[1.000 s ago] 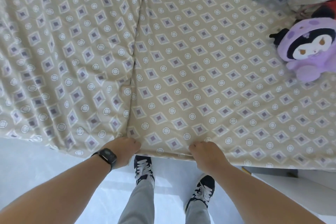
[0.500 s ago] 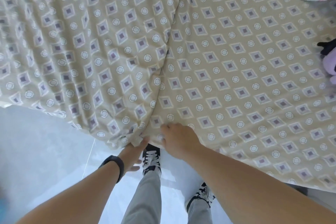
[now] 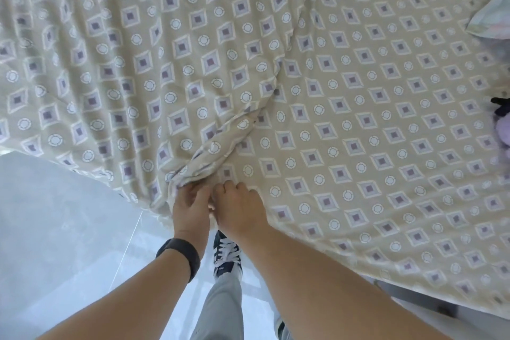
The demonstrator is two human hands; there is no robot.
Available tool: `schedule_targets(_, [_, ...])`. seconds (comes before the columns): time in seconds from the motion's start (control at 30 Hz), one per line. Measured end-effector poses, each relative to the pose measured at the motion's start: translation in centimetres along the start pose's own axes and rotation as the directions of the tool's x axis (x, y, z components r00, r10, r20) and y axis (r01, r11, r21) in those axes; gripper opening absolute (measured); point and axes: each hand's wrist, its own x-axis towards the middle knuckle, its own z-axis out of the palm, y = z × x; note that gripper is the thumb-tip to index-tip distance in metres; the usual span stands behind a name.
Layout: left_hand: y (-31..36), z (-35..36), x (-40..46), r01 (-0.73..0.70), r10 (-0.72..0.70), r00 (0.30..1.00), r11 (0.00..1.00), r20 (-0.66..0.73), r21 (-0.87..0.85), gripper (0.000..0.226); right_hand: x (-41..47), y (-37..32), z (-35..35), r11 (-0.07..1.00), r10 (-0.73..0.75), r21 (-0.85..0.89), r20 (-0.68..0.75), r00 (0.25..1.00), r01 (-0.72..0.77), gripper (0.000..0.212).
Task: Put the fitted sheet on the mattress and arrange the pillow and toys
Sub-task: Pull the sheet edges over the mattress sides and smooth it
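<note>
A beige fitted sheet (image 3: 358,124) with a diamond-and-circle print covers the mattress and hangs loose on the left. A bunched fold of it (image 3: 215,152) runs down to the near edge. My left hand (image 3: 190,210), with a black band on the wrist, grips that bunched edge from below. My right hand (image 3: 238,205) lies beside it, touching it, fingers curled over the sheet's edge. A corner of the pale pillow (image 3: 491,19) shows at the far right. A sliver of the purple plush toy (image 3: 503,127) peeks in below it.
Pale glossy floor (image 3: 63,229) lies to the left of the bed. My legs in grey trousers and a dark sneaker (image 3: 225,254) stand right against the bed's near edge. A dark gap under the bed frame (image 3: 441,309) shows at the lower right.
My hands have come together from apart. The view has shifted left along the bed's edge, so the plush toy has slid almost out of frame. The sheet's fold is now gathered at my hands.
</note>
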Motion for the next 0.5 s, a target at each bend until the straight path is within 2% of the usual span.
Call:
schedule_targets(0.07, [0.2,-0.5,0.7,-0.159,0.134,0.984,0.958,0.118,0.238,0.03,-0.4,-0.1,0.1,1.0,0.007,-0.026,0.029,1.0,-0.007,0.017])
schedule_targets(0.1, [0.4,-0.8,1.3,-0.277,0.211,0.957,0.868,0.198,0.412,0.036,-0.3,0.1,0.2,1.0,0.005,-0.017,0.017,1.0,-0.005,0.017])
schedule_targets(0.13, [0.6,-1.3,2.1,-0.409,0.273,0.91,0.717,0.311,0.565,0.042,-0.2,0.2,0.4,1.0,-0.013,0.0,0.02,1.0,0.013,0.018])
schedule_targets(0.2, [1.3,-2.8,3.5,-0.63,0.246,0.776,0.287,0.581,0.721,0.064,-0.1,0.7,0.4,0.997,-0.065,0.046,0.042,0.997,0.063,0.019])
schedule_targets(0.23, [1.8,-3.7,4.4,-0.697,0.196,0.708,0.047,0.678,0.715,0.072,-0.2,0.9,0.2,0.995,-0.085,0.061,0.049,0.995,0.082,0.018])
schedule_targets(0.27, [2.2,-4.6,5.2,-0.732,0.188,0.638,-0.15,0.746,0.664,0.073,-0.2,1.0,0.1,0.992,-0.099,0.083,0.053,0.994,0.094,0.02])
schedule_targets(0.3, [2.8,-5.4,6.0,-0.736,0.183,0.59,-0.278,0.787,0.617,0.067,-0.3,1.0,0.0,0.99,-0.109,0.095,0.066,0.992,0.102,0.021])
schedule_targets(0.33, [3.4,-6.0,6.7,-0.727,0.193,0.55,-0.368,0.813,0.58,0.058,-0.3,1.0,-0.1,0.989,-0.11,0.107,0.089,0.99,0.1,0.021])
schedule_targets(0.4, [4.3,-6.3,8.0,-0.699,0.218,0.49,-0.481,0.844,0.53,0.045,-0.5,0.5,-0.3,0.989,-0.11,0.113,0.132,0.985,0.095,0.019])
schedule_targets(0.5, [5.8,-5.0,8.3,-0.673,0.131,0.476,-0.582,0.87,0.456,0.036,-0.6,-0.4,-0.1,0.988,-0.132,0.099,0.168,0.977,0.116,0.031])
